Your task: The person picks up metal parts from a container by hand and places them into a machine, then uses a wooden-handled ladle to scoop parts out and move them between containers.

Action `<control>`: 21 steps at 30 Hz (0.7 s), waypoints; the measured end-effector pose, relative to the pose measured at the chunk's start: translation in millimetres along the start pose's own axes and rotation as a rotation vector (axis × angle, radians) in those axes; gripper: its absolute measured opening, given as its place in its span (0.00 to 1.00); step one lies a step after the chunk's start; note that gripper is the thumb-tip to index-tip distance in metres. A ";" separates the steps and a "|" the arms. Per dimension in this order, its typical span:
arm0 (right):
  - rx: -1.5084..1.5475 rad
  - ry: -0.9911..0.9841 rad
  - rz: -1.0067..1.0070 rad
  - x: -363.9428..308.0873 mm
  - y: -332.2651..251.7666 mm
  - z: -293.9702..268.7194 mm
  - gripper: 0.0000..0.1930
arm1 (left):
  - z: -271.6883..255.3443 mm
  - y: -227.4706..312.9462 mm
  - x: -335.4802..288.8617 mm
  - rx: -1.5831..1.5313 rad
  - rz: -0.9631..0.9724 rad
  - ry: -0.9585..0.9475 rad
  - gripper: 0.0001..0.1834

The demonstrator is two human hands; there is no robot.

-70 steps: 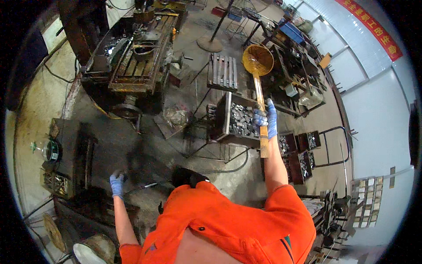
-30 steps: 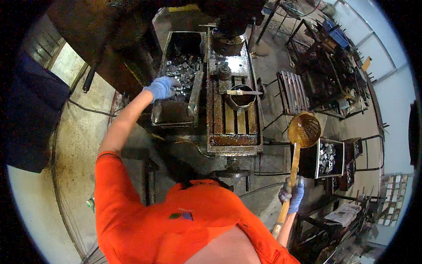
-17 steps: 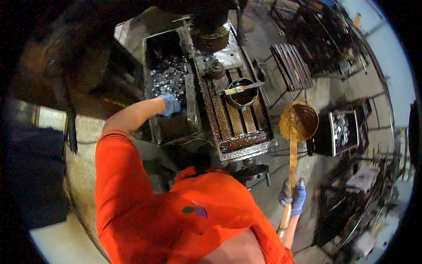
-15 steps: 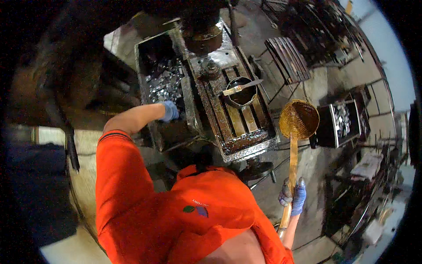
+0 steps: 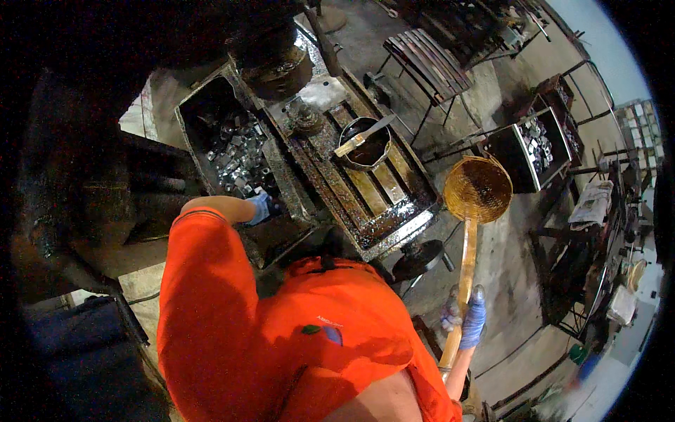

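Little text shows here, and none of it is clear enough to read with certainty. On the chest of the wearer's orange shirt (image 5: pixel 281 344) is a short line of small, pale lettering (image 5: pixel 330 321), just beside a printed emblem (image 5: pixel 333 336) made of a green leaf-like shape and a blue shape. At the far right, rows of pale cards (image 5: pixel 638 125) are on the wall, and a folded printed sheet (image 5: pixel 592 204) lies below; any writing on these is too small and blurred.
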State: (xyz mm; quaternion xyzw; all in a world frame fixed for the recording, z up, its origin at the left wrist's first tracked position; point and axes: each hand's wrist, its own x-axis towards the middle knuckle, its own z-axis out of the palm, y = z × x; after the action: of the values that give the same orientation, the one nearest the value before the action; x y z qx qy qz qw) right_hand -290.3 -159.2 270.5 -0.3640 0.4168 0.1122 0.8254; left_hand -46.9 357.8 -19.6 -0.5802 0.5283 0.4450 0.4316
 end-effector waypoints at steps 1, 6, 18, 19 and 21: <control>0.007 -0.001 0.011 -1.4 -0.4 -0.9 0.27 | -1.0 3.0 0.5 0.010 -0.015 0.041 0.25; 0.005 0.043 0.002 -10.9 -0.6 3.0 0.26 | -18.5 1.4 -21.3 -0.045 -0.042 0.308 0.19; -0.035 0.006 0.144 -7.2 -2.2 18.7 0.27 | 1.3 -4.4 7.4 -0.829 -0.248 0.312 0.15; -0.027 -0.019 0.148 -6.9 -1.6 19.7 0.27 | -8.0 -8.7 0.0 -0.775 -0.207 0.315 0.14; -0.002 -0.057 0.151 -8.9 0.8 16.9 0.27 | -31.9 -17.8 -18.8 -0.635 -0.127 0.316 0.13</control>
State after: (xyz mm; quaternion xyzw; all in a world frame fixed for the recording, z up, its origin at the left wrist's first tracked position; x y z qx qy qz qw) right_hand -286.0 -145.9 283.4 -0.3289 0.4192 0.1846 0.8258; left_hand -28.1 332.3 6.6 -0.7788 0.3868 0.4639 0.1695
